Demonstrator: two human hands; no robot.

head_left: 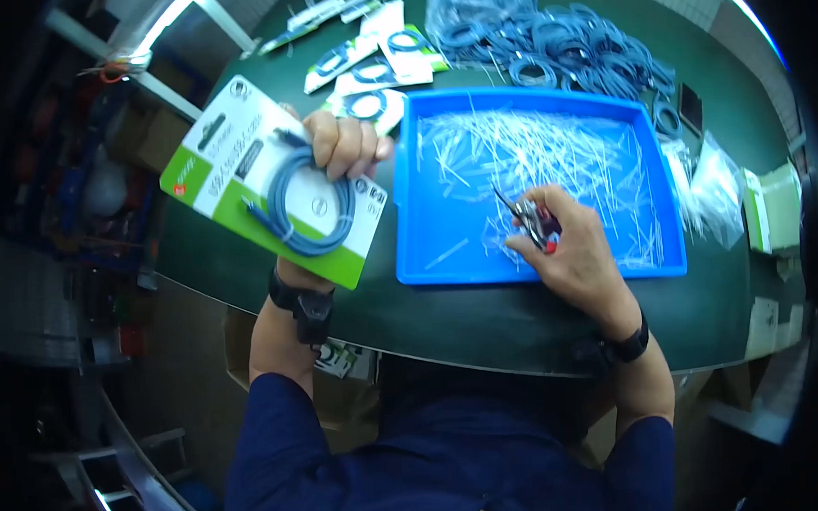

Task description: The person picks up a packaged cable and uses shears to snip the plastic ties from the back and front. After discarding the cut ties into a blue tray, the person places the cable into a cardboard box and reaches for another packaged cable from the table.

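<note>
My left hand is closed on the upper right edge of a white and green cable card, lifted left of the tray. A coiled blue-grey USB cable is fastened to the card's front, tied in at least one place. My thumb is mostly hidden. Over the blue tray, my right hand grips small cutting pliers with dark jaws and a bit of red on the handle. Their jaws point up and left. Many thin clear plastic ties lie scattered in the tray.
A heap of coiled cables lies behind the tray, beside a clear plastic bag. Several carded cables are at the back left. Right of the tray are a dark phone-like object, plastic bags and a stack of cards.
</note>
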